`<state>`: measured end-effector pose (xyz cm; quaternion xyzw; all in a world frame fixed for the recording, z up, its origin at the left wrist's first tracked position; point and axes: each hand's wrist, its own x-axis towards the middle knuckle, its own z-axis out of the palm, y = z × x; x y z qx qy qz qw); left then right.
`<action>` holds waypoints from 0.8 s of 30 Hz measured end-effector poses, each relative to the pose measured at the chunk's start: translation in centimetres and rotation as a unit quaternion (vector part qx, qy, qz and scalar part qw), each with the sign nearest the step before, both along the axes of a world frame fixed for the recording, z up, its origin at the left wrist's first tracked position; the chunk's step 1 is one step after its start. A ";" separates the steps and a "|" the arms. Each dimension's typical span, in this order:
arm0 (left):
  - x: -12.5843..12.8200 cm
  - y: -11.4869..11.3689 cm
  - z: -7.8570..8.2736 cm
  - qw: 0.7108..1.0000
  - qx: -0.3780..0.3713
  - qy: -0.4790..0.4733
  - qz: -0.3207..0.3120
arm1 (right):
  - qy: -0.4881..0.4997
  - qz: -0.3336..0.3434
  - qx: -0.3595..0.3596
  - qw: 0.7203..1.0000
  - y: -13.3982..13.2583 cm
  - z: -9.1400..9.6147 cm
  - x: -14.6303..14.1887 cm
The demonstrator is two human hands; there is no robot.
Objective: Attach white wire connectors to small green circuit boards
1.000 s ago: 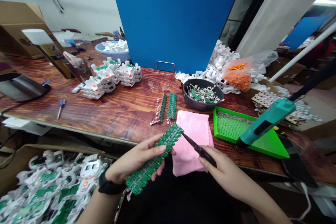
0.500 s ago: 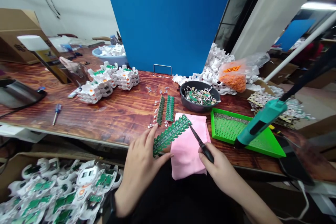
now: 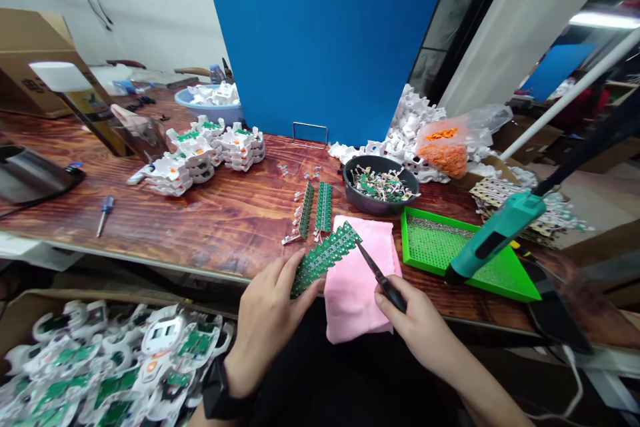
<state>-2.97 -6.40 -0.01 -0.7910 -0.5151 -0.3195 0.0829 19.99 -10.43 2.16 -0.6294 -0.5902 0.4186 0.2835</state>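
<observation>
My left hand (image 3: 270, 310) pinches the near end of a long green circuit board strip (image 3: 326, 255), which slants up to the right over the table edge and onto a pink cloth (image 3: 357, 287). Closed round a pair of black tweezers (image 3: 379, 275), my right hand (image 3: 417, 327) points their tip at the strip's far end. Two more green strips (image 3: 317, 208) lie just beyond on the wooden table (image 3: 210, 213).
A dark bowl of small parts (image 3: 381, 183) and a green tray (image 3: 460, 257) sit right of the strips. A teal power tool (image 3: 493, 233) hangs over the tray. White housings are stacked at back left (image 3: 205, 150), more fill a box (image 3: 100, 367) below the table.
My left hand turned palm-down and brought the strip from mid-air down to the table edge and pink cloth. The tweezers followed its far end.
</observation>
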 end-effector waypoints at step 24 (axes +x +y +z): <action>-2.0 1.6 -0.5 0.999 0.026 -0.043 0.013 | 0.543 -0.018 -0.212 0.813 9.8 2.6 4.2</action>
